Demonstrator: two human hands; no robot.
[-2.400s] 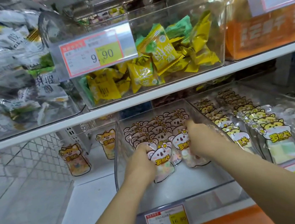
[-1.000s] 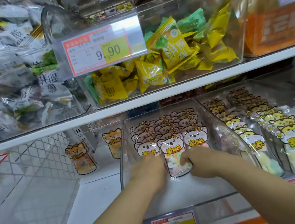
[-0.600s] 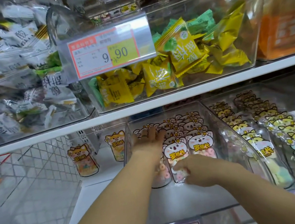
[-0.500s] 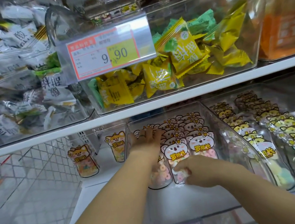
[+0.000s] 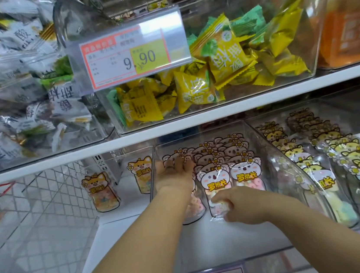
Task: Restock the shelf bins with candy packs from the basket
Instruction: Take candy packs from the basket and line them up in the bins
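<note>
A clear shelf bin (image 5: 210, 241) on the lower shelf holds rows of koala-shaped candy packs (image 5: 245, 173) standing in three columns. My left hand (image 5: 174, 175) reaches into the left column with its fingers straight, pressing on the packs there. My right hand (image 5: 242, 208) sits lower, its fingers curled round the bottom of the front middle koala pack (image 5: 216, 184). The basket is out of view.
The left bin (image 5: 119, 166) holds two orange fox packs (image 5: 100, 191). The right bin (image 5: 309, 165) is full of yellow animal packs (image 5: 320, 178). Above the white shelf board (image 5: 217, 113) stand bins of yellow-green sachets (image 5: 222, 63), with a 9.90 price tag (image 5: 128, 58).
My left hand rose from the bin's front to the top of the left column of packs. My right hand stays low on the front middle pack. The camera drifted slightly left.
</note>
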